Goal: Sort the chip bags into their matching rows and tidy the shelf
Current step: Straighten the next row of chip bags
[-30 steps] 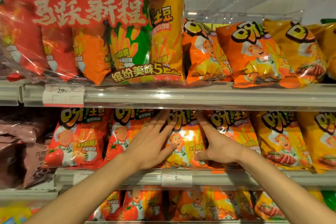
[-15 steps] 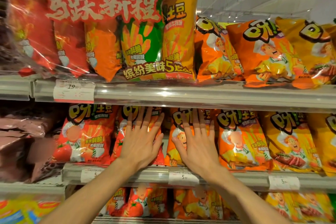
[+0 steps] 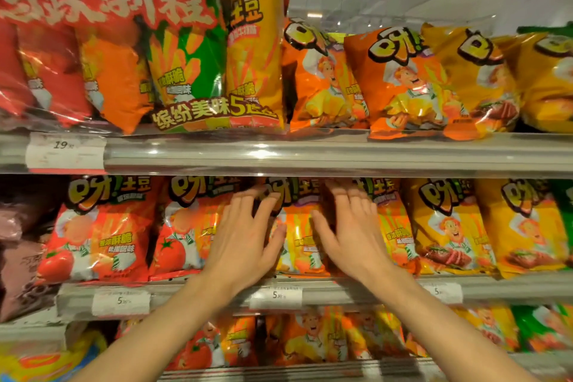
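Chip bags stand in rows on the middle shelf (image 3: pixel 341 290). Red tomato bags (image 3: pixel 99 232) fill the left, an orange bag (image 3: pixel 299 239) sits in the centre, and yellow steak bags (image 3: pixel 449 226) stand to the right. My left hand (image 3: pixel 245 239) lies flat, fingers spread, on the right edge of a second tomato bag (image 3: pixel 183 226) and the orange bag's left side. My right hand (image 3: pixel 350 229) presses flat on the orange bag's right side and the neighbouring bag (image 3: pixel 392 226). Neither hand grips a bag.
The upper shelf (image 3: pixel 310 153) carries a large red multipack (image 3: pixel 124 40) at left, then orange bags (image 3: pixel 316 77) and yellow bags (image 3: pixel 483 77). Brown packs (image 3: pixel 21 242) sit at far left. The lower shelf holds more tomato and orange bags (image 3: pixel 310 338). Price tags (image 3: pixel 276 296) line the rails.
Both hands have shifted right along the middle row and now rest flat on either side of the central orange bag. The view has moved closer to the shelf.
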`<state>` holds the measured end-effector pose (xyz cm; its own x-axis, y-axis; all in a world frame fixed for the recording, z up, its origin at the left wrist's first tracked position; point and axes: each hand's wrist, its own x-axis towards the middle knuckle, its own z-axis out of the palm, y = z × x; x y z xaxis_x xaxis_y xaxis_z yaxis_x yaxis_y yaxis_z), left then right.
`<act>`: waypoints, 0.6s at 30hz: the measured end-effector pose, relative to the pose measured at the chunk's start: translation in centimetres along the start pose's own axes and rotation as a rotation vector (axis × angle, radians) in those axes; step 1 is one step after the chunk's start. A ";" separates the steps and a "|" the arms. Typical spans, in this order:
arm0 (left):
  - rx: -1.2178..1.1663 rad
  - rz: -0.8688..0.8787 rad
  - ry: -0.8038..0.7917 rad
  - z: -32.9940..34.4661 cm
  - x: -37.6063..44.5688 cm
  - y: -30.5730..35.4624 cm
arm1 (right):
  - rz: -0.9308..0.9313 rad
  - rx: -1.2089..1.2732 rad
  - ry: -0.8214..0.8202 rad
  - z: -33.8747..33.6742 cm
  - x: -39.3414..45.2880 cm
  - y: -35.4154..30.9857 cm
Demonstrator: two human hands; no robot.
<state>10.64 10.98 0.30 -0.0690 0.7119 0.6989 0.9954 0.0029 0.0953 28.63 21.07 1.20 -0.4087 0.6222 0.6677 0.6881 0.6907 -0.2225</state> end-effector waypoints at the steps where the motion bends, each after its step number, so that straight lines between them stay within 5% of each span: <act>1: -0.058 0.034 -0.014 0.1 0.4 1.3 | 0.035 -0.021 -0.007 -1.0 0.1 1.6; 5: -0.183 0.086 -0.141 1.3 1.9 6.6 | 0.173 -0.103 -0.225 -4.9 0.9 7.9; 11: -0.294 -0.256 -0.424 4.3 5.3 11.4 | 0.129 -0.036 -0.544 -7.5 2.1 13.9; 18: -0.307 -0.388 -0.560 5.7 8.3 12.6 | 0.034 0.123 -0.671 -7.2 3.9 15.1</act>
<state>22.98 20.97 3.28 -0.2862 0.9510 0.1171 0.8376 0.1890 0.5126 41.72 31.32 5.56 -0.6988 0.7105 0.0825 0.6500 0.6789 -0.3413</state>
